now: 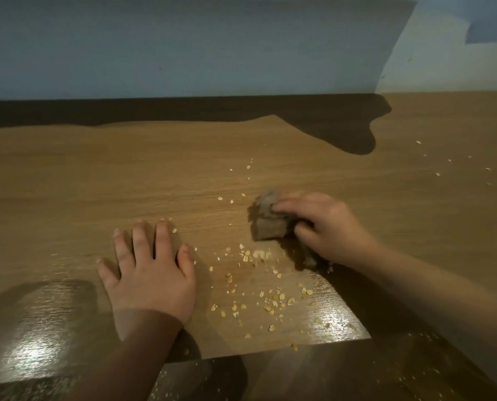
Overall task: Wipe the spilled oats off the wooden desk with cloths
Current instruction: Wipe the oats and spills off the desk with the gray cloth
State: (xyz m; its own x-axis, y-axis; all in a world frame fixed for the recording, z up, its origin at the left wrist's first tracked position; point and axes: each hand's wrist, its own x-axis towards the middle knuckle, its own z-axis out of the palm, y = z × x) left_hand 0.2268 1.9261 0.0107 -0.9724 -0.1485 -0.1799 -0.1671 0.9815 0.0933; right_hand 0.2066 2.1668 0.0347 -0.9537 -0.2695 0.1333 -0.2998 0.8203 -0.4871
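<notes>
Spilled oats point(270, 299) lie scattered on the wooden desk point(125, 175), thickest near the front edge between my two hands. My right hand point(325, 227) grips a bunched grey-brown cloth point(267, 218) and holds it down on the desk just beyond the oats; the hand and cloth are motion-blurred. My left hand point(148, 270) lies flat on the desk with fingers spread, left of the oats, holding nothing. A few flakes sit by its fingertips.
More stray oat flakes point(449, 163) dot the desk at the far right, and some point(241, 180) lie beyond the cloth. A pale blue wall point(183, 53) runs along the desk's back edge. The desk's front edge point(270, 354) is close to my wrists, with crumbs on the dark floor below.
</notes>
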